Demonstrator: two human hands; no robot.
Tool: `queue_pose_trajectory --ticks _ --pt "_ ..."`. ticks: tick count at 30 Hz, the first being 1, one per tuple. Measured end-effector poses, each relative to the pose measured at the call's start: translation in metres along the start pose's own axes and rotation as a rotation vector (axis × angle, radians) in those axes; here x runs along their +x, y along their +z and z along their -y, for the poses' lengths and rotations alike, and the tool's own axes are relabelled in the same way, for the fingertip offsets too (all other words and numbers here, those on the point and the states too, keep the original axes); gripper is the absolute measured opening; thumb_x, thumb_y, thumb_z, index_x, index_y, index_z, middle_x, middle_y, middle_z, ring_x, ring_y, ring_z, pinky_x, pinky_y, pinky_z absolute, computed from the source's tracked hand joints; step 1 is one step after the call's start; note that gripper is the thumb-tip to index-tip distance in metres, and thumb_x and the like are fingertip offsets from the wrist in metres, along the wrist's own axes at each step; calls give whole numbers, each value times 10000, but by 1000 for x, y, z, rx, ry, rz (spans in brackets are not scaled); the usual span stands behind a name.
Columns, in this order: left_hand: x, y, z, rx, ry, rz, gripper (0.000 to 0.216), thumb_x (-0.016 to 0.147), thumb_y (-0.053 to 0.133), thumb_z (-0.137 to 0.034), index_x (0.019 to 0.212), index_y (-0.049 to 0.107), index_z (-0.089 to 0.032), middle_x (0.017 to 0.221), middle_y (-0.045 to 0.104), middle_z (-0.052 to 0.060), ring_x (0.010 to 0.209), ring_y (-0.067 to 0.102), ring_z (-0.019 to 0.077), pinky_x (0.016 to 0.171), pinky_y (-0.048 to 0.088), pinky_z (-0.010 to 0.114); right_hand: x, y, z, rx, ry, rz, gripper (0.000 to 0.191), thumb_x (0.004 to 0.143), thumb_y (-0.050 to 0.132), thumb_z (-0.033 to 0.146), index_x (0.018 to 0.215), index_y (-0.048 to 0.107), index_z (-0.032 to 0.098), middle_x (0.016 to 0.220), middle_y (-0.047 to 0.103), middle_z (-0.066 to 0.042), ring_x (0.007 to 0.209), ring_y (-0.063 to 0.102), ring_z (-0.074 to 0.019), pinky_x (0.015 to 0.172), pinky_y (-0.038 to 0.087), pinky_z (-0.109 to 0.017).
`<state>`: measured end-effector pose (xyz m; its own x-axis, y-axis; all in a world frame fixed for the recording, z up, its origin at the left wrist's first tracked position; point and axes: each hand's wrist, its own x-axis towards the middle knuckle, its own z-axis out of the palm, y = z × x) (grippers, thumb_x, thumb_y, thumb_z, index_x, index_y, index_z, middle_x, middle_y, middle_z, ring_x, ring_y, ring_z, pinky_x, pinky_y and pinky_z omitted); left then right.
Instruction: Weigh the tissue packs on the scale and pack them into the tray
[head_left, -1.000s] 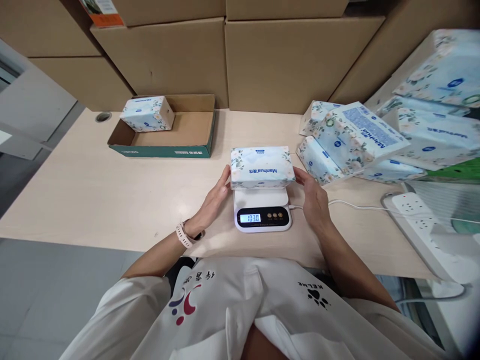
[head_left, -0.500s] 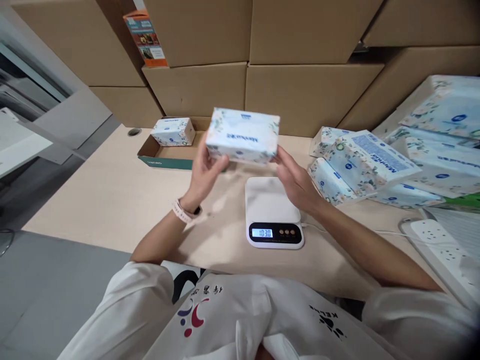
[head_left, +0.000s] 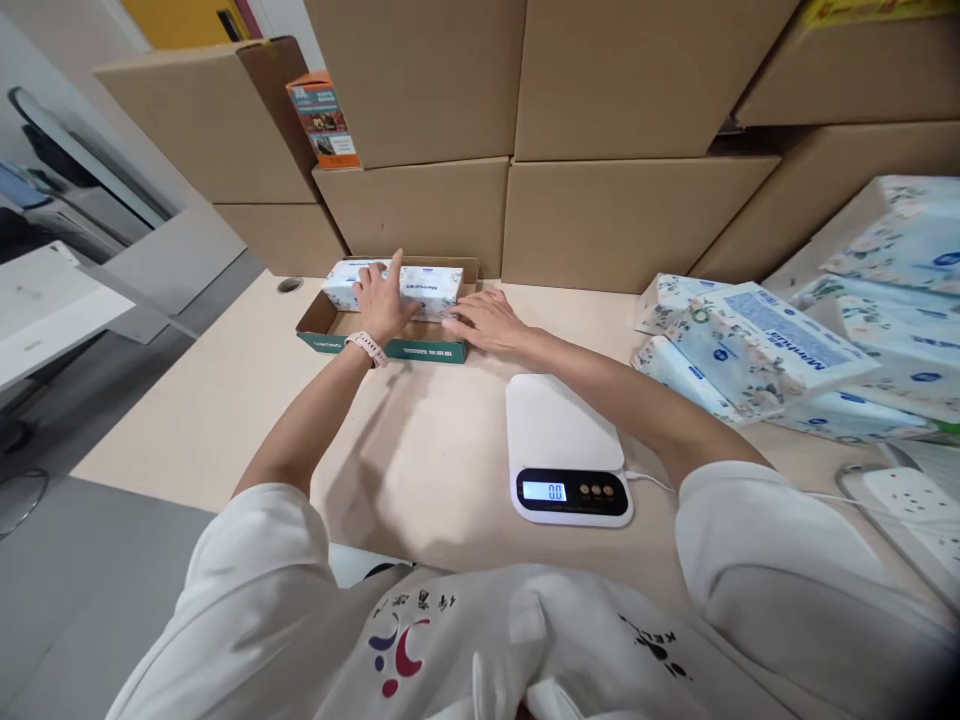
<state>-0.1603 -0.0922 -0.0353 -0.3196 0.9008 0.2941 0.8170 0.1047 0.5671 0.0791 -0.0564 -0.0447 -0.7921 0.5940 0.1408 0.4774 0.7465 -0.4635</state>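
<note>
Two floral tissue packs lie end to end along the back of a shallow green-sided cardboard tray (head_left: 431, 351). My left hand (head_left: 384, 303) rests where they meet, fingers spread over the left tissue pack (head_left: 341, 287) and thumb against the front of the right tissue pack (head_left: 435, 290). At that pack's right end is my right hand (head_left: 491, 320), its fingers stretched out and touching the lower front corner. A white digital scale (head_left: 562, 430), its display reading 0.0, stands on the table nearer my body, with my right forearm passing over its corner.
Several more tissue packs (head_left: 772, 350) are heaped at the right, beside a white power strip (head_left: 911, 500). Large cardboard boxes (head_left: 420, 215) form a wall along the back. An orange printed box (head_left: 326, 120) is wedged among them. A cable (head_left: 651, 480) runs right from the scale.
Both hands have carried a tissue pack left and away from me, from above the scale into the tray beside the other pack. The scale's display went from 103.0 to 0.0.
</note>
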Motion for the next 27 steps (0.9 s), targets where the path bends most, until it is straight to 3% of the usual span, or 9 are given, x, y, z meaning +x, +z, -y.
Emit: queue_pose_trajectory --ticks 2,3,5,8,13,17,20,24,27 --pt "6 0 2 19 39 21 872 969 518 -721 1665 521 -194 1867 269 83 1754 -78 477 1296 -114 797 -5 -2 -2 -8 -54 42 638 1086 457 667 1289 804 173 1495 716 -156 1515 494 -367 1334 247 -610" --pt "9 1 3 27 16 50 891 963 507 -759 1655 536 -199 1885 211 75 1742 -158 485 1262 -145 828 -7 -2 -3 -11 -73 62 609 1073 495 668 1221 825 178 1481 720 -155 1515 487 -368 1315 290 -600" --pt "15 2 7 76 -60 118 1052 832 726 -782 1677 510 -194 1903 77 137 1712 -211 550 1225 -91 910 -10 -3 -4 -11 -95 92 563 1067 532 645 1137 840 179 1461 719 -161 1512 483 -366 1274 374 -574" --pt "23 6 10 188 -140 166 1198 746 931 -564 1750 382 -208 1886 -49 230 1699 -148 624 1196 110 962 -11 -4 -6 1 -103 124 526 1087 521 599 1089 845 186 1378 744 -160 1509 493 -353 1202 480 -541" --pt "31 17 9 246 -145 148 975 927 779 -395 1773 331 -206 1888 26 235 1716 -107 596 1256 170 881 -11 -2 -8 14 -88 133 481 1099 534 551 1102 847 187 1384 747 -155 1567 455 -348 1198 509 -545" --pt "34 19 14 213 -117 158 1012 915 772 -462 1766 309 -170 1889 109 205 1731 -89 555 1282 80 879 -14 -2 -1 7 -66 141 491 1089 557 550 1204 833 160 1483 702 -181 1567 479 -356 1249 474 -551" --pt "34 16 15 159 -118 93 1110 879 790 -580 1750 301 -96 1882 130 221 1739 -81 533 1352 -10 792 -22 -14 6 -22 -52 131 553 1038 644 576 1389 765 166 1685 567 -174 1634 418 -408 1364 313 -618" --pt "17 6 -1 32 37 -118 1073 934 647 -777 1718 370 -99 1890 159 136 1762 0 442 1456 8 577 -73 -67 1 -40 -33 -77 711 975 717 645 1561 634 252 1795 450 -98 1711 290 -460 1401 106 -741" --pt "-15 -4 -25 -85 259 -278 883 986 579 -777 1638 496 -187 1840 325 103 1743 201 369 1460 134 548 -158 -113 -2 27 71 -412 742 894 755 769 1487 682 330 1724 554 -35 1690 337 -474 1393 93 -779"
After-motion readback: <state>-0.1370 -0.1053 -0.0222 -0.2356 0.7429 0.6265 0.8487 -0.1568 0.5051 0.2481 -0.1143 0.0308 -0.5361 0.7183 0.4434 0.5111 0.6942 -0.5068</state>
